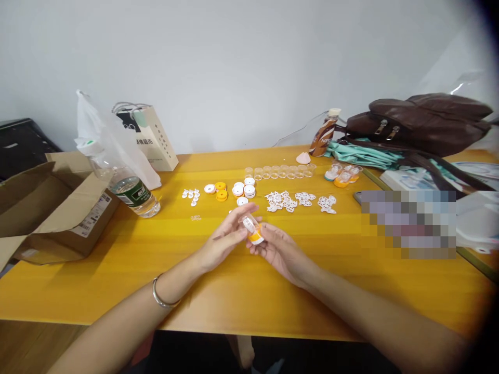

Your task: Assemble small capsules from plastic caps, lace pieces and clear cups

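Orange-and-white plastic toy [255,236]: I am holding it between my two hands, above the table [218,296] and in front of the rows of parts; it is tilting, its clear cup end pointing up and left, its white base down and right.
Its look: a bright orange band is showing next to the white base, and a white piece is sitting inside the clear part; any lettering on it is staying too small for me to read.
Left hand [228,236]: my thumb and fingers are gripping the toy at its clear side; a silver bangle [159,294] is circling my wrist.
Right hand [288,254]: my fingers are curling around its orange and white end, gripping it.
Brown drink bottle [325,136]: its label is showing the letters "NES", the rest turning out of sight.
Paper bag [159,136]: dark print is reading "超市" at its end; the smaller vertical line is blurring.
Water bottle [135,193]: its green label is carrying white Chinese characters and leaning with the bottle.
Cardboard box [62,208]: a white printed label is sticking to its side, too fine for reading.
Parts beyond my hands: clear cups [275,172] are standing in rows, white openwork pieces [279,200] lying nearer.
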{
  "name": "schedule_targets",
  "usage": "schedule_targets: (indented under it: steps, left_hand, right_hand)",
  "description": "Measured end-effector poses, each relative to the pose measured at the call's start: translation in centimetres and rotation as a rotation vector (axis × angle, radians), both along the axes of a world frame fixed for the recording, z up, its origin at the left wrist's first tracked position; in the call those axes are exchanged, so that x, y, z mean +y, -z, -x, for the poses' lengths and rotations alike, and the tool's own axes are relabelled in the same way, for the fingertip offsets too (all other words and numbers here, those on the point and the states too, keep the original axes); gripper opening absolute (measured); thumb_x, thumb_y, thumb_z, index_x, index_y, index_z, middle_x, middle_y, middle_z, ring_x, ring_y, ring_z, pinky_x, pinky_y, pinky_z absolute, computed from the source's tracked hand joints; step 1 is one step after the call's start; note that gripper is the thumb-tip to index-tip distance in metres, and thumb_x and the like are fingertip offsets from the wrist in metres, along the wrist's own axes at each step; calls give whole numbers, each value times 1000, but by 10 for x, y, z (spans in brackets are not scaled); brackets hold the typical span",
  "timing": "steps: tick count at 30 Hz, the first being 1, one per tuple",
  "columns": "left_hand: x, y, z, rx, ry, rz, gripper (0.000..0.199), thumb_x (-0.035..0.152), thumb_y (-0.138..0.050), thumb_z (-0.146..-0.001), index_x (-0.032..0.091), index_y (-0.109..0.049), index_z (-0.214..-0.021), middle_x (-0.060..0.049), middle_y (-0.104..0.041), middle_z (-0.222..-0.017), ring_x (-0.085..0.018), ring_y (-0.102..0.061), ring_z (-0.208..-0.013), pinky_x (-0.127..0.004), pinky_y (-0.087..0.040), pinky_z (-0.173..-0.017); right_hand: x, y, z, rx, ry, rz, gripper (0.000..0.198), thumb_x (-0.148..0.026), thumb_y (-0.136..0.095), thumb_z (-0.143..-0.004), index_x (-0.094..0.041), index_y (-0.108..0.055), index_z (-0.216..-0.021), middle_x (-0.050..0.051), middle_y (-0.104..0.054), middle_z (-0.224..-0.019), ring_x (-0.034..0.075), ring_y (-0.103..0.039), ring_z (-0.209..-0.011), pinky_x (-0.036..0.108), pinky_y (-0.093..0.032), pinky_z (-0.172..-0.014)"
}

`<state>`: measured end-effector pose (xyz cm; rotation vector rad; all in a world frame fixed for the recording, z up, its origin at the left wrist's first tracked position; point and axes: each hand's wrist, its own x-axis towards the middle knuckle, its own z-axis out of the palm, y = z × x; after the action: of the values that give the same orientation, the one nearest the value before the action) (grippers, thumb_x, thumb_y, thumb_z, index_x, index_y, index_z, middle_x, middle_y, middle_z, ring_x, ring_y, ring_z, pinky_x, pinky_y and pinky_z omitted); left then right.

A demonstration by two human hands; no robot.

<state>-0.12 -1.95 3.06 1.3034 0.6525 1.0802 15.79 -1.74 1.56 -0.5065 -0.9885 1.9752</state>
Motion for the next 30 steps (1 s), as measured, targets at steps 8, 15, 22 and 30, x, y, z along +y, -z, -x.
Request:
schedule_targets:
  steps: [8, 15, 22, 30]
  left_hand:
    - [0, -2, -2, 135, -150, -144, 20, 32, -62, -77, 14, -63, -87, -7, -58, -92, -17, -53, -89, -26, -42, -78]
    - [8, 1, 5, 107, 0, -60, 32, 38, -64, -74, 18, -63, -99, -6, -57, -94, -15, -53, -80, -26, -43, -70]
    - [13, -1, 11, 240, 32, -245, 26, 33, -67, -73, 20, -66, -96, -8, -53, -105, -21, -49, -102, -35, -39, -89]
    - [14, 6, 4, 198, -71, -218, 24, 28, -72, -68, 20, -68, -90, -5, -51, -94, -17, -50, -94, -32, -39, -88]
  right_hand:
    - [-4, 1, 0, -37, 80, -22, 15, -27, -71, -70, -18, -61, -78, -2, -61, -70, 8, -56, -65, 21, -44, -66]
    - [-4, 2, 2, -22, 62, -29, 19, -29, -71, -70, -19, -60, -81, -1, -62, -77, 9, -57, -69, 24, -45, -70]
    - [-3, 2, 3, -22, 164, -27, 30, -24, -78, -60, -22, -55, -80, -3, -64, -80, 9, -56, -72, 24, -43, -72]
    - [-7, 4, 8, -21, 274, -78, 31, -24, -78, -60, -21, -49, -71, -5, -64, -76, 10, -56, -74, 24, -42, -73]
